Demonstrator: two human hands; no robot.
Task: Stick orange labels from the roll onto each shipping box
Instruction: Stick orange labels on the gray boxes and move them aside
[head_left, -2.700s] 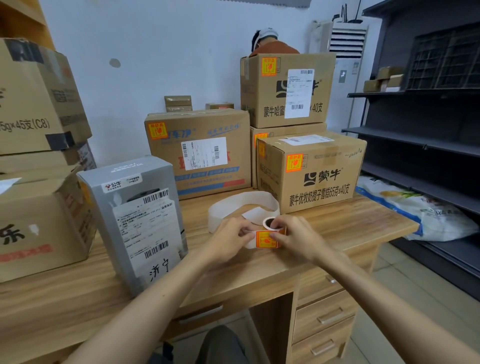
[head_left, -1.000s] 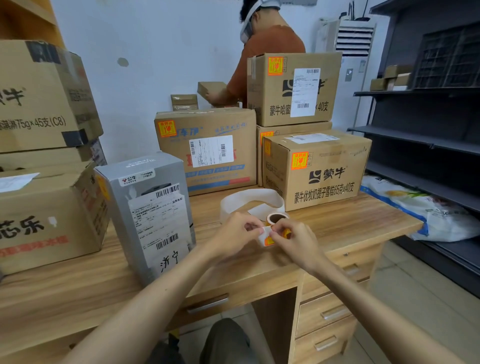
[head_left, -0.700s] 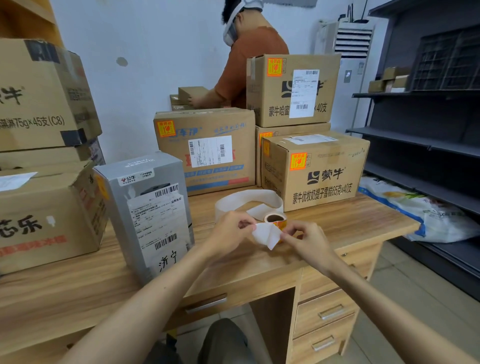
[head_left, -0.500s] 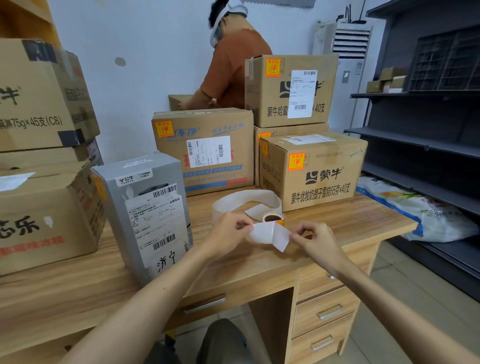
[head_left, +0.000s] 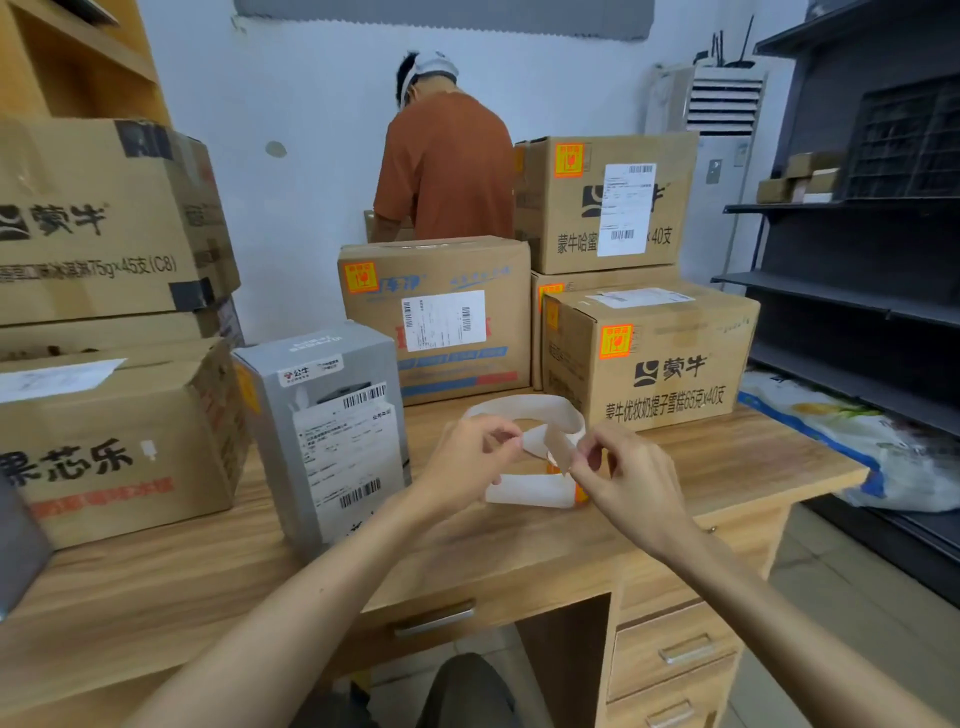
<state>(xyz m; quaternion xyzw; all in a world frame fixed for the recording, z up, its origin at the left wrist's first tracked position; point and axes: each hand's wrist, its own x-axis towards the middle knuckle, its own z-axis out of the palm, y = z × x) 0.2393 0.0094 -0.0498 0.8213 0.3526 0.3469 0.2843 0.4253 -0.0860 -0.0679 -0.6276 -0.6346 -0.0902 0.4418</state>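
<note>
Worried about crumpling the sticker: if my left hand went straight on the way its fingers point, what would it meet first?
Probably the peeled label pinched by the right hand; the left hand, pinching the backing strip, points straight at it. Depth unclear.

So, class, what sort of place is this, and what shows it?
Probably a parcel depot or stockroom: cartons bearing shipping labels and orange stickers stacked on a desk, with dark shelving alongside.

Soft, even indoor light fills the room with only faint shadows and no glare, while wide-angle distortion bends the edges and fine print looks slightly blurred.
</note>
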